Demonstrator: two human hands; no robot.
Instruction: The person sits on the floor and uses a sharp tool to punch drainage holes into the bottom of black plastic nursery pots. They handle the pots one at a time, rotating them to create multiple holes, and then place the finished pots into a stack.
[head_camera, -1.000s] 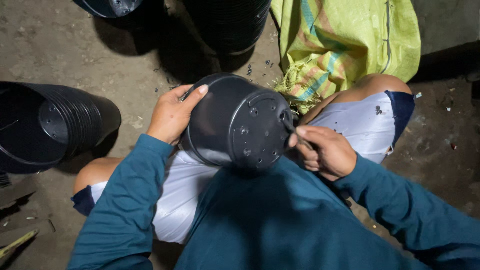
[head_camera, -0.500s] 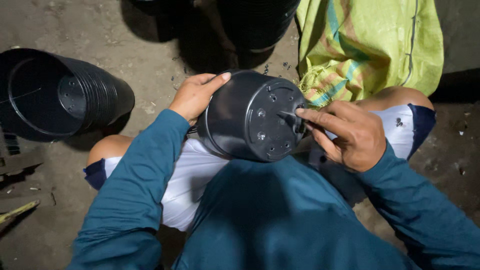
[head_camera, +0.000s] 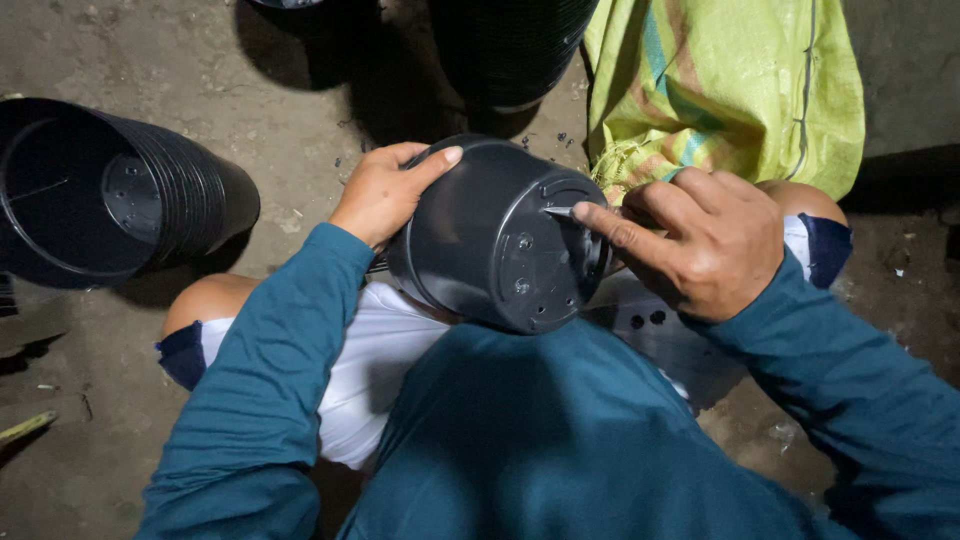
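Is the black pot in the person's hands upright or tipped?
Tipped. The black pot lies on its side on the lap, its holed base facing the camera; the left hand grips its wall.

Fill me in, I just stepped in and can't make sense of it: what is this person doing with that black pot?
A person sitting on the ground holds a black plastic pot on its side over their lap, its base turned up towards the camera. The left hand grips the pot's wall. The right hand presses a small pointed tool against the base, which already shows several small holes. A stack of black pots lies on its side to the left, and a yellow-green woven sack sits behind.
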